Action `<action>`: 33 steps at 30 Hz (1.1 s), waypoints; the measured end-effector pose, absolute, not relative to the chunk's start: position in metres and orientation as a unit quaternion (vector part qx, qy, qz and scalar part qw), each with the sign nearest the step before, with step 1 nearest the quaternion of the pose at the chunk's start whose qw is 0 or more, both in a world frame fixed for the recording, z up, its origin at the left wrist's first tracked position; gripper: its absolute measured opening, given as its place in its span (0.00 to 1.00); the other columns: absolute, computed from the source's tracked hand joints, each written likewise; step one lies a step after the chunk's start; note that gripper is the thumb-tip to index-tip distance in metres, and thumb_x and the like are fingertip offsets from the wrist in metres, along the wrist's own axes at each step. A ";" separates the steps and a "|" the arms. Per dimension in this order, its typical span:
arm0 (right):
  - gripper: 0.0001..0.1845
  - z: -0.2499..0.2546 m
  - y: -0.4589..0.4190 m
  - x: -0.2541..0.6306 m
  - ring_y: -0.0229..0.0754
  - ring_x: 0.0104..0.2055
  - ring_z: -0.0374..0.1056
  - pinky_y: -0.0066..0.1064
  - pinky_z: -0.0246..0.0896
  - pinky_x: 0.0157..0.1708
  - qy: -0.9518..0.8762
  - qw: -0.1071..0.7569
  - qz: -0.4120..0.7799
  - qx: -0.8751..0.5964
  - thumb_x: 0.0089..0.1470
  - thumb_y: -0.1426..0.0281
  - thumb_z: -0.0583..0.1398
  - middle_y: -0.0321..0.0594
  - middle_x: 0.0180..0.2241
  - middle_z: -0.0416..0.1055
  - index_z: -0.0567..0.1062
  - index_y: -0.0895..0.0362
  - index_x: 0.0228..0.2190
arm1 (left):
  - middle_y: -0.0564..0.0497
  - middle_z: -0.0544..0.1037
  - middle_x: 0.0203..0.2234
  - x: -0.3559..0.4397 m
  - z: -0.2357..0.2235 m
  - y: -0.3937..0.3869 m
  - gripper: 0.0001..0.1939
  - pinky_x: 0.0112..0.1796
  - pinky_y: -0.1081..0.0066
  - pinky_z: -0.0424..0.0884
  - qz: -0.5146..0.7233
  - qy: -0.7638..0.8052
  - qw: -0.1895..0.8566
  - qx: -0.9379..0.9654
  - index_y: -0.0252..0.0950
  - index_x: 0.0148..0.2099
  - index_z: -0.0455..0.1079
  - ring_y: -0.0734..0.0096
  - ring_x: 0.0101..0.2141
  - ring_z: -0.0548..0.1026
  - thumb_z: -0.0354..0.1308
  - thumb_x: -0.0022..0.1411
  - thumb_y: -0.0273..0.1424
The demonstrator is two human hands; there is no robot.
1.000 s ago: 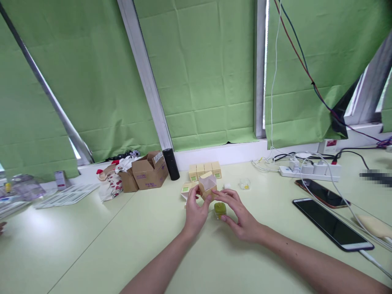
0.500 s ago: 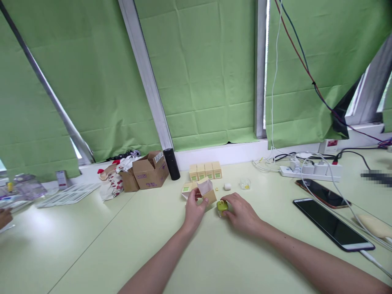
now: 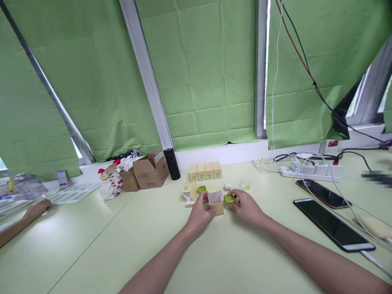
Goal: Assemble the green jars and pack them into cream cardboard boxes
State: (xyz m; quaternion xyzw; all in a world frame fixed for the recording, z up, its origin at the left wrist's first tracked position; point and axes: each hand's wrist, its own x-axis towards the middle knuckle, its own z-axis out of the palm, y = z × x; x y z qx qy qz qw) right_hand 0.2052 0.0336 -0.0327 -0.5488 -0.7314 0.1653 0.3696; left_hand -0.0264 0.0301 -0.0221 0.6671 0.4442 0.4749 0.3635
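My left hand (image 3: 198, 214) grips a small open cardboard box (image 3: 218, 209), its pale inside facing up. Close by its right side, my right hand (image 3: 247, 207) pinches a small clear container with a green lid (image 3: 228, 199) and a yellowish loop on top. Just behind my left fingers lies a green lid-like piece (image 3: 202, 189). Another small box (image 3: 189, 192) rests there with its flaps spread. Farther back are a small white cylinder (image 3: 227, 186) and a clear little container (image 3: 245, 184) with something yellow in it.
Several closed small boxes (image 3: 208, 170) stand in a row at the back. A black cylinder (image 3: 172, 164) and a brown carton (image 3: 150, 173) are left of them. Phones (image 3: 332, 222), cables and a power strip (image 3: 310, 173) occupy the right. Another person's hand (image 3: 38, 208) is at far left.
The box in my left hand has moved right and turned its opening up. My right hand has shifted slightly right with the green-lidded container. The other person's hand has reached farther in.
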 end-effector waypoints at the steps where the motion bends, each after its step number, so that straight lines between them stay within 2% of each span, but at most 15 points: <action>1: 0.20 -0.033 0.033 0.205 0.55 0.52 0.74 0.43 0.69 0.49 -0.731 0.370 0.166 -0.549 0.52 0.71 0.63 0.47 0.49 0.79 0.78 0.55 0.48 | 0.42 0.77 0.51 -0.026 -0.020 0.028 0.26 0.55 0.52 0.70 0.490 0.440 0.350 0.666 0.40 0.55 0.68 0.54 0.52 0.76 0.69 0.54 0.27; 5: 0.21 -0.035 0.034 0.206 0.53 0.52 0.75 0.40 0.69 0.49 -0.725 0.375 0.166 -0.553 0.53 0.69 0.64 0.46 0.50 0.79 0.78 0.55 0.50 | 0.44 0.73 0.54 -0.023 -0.011 0.024 0.19 0.55 0.56 0.70 0.548 0.416 0.306 0.658 0.42 0.52 0.64 0.59 0.54 0.74 0.65 0.62 0.34; 8: 0.21 -0.035 0.036 0.207 0.53 0.52 0.75 0.39 0.69 0.49 -0.724 0.371 0.161 -0.559 0.53 0.68 0.64 0.46 0.50 0.79 0.78 0.54 0.50 | 0.45 0.75 0.49 -0.022 -0.007 0.022 0.10 0.56 0.58 0.69 0.559 0.395 0.273 0.676 0.41 0.46 0.67 0.60 0.52 0.75 0.61 0.66 0.37; 10: 0.20 -0.033 0.036 0.208 0.53 0.51 0.75 0.39 0.68 0.47 -0.727 0.359 0.158 -0.564 0.54 0.68 0.64 0.46 0.48 0.80 0.78 0.54 0.49 | 0.45 0.76 0.46 -0.021 -0.007 0.023 0.08 0.55 0.58 0.70 0.558 0.392 0.257 0.685 0.40 0.43 0.69 0.60 0.49 0.75 0.59 0.68 0.38; 14: 0.18 -0.027 0.035 0.210 0.53 0.49 0.75 0.39 0.68 0.46 -0.736 0.345 0.162 -0.560 0.54 0.69 0.63 0.45 0.47 0.80 0.79 0.54 0.48 | 0.44 0.77 0.46 -0.020 -0.008 0.025 0.12 0.53 0.58 0.71 0.557 0.410 0.278 0.667 0.39 0.46 0.72 0.60 0.45 0.77 0.61 0.67 0.41; 19: 0.18 -0.023 0.034 0.210 0.52 0.47 0.75 0.39 0.67 0.45 -0.745 0.344 0.171 -0.545 0.55 0.70 0.62 0.45 0.47 0.80 0.79 0.55 0.48 | 0.42 0.79 0.51 -0.023 -0.008 0.031 0.19 0.54 0.58 0.71 0.550 0.390 0.392 0.626 0.38 0.52 0.74 0.57 0.51 0.77 0.64 0.61 0.40; 23: 0.18 -0.022 0.032 0.210 0.51 0.43 0.76 0.38 0.68 0.43 -0.742 0.353 0.181 -0.541 0.55 0.70 0.62 0.47 0.46 0.80 0.79 0.56 0.48 | 0.46 0.81 0.41 -0.027 -0.006 0.032 0.19 0.46 0.62 0.72 0.528 0.403 0.448 0.598 0.39 0.53 0.77 0.60 0.42 0.78 0.61 0.59 0.35; 26: 0.19 -0.022 0.031 0.210 0.49 0.39 0.76 0.38 0.69 0.42 -0.731 0.365 0.192 -0.544 0.54 0.70 0.63 0.47 0.46 0.80 0.79 0.56 0.48 | 0.51 0.78 0.32 -0.029 -0.006 0.033 0.22 0.41 0.64 0.71 0.525 0.420 0.455 0.585 0.39 0.52 0.78 0.64 0.35 0.75 0.59 0.54 0.31; 33: 0.20 -0.019 0.031 0.210 0.50 0.43 0.76 0.37 0.68 0.44 -0.733 0.348 0.207 -0.547 0.53 0.72 0.62 0.48 0.47 0.79 0.79 0.57 0.49 | 0.54 0.72 0.25 -0.030 -0.008 0.036 0.27 0.38 0.70 0.65 0.512 0.447 0.488 0.547 0.37 0.52 0.79 0.68 0.32 0.70 0.58 0.47 0.28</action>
